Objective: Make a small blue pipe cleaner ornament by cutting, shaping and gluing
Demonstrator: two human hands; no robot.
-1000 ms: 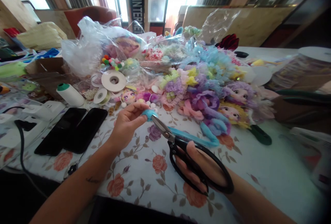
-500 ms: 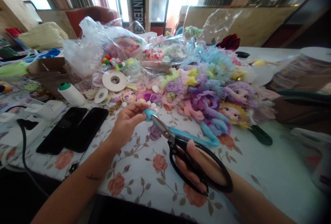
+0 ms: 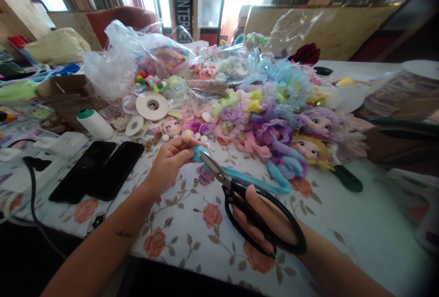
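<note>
At frame centre, my left hand (image 3: 169,162) now pinches the blue tuft (image 3: 198,153) tighter; my right hand (image 3: 264,224) grips the scissors (image 3: 240,196), blades meeting it.

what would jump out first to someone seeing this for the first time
Most likely the big heap of pastel yarn dolls across the middle of the floral tablecloth. Next, near the front, the right hand holds black scissors with the blade tips at a small teal pom-pom pinched in the left hand. Two dark phones lie flat to the left.
</note>
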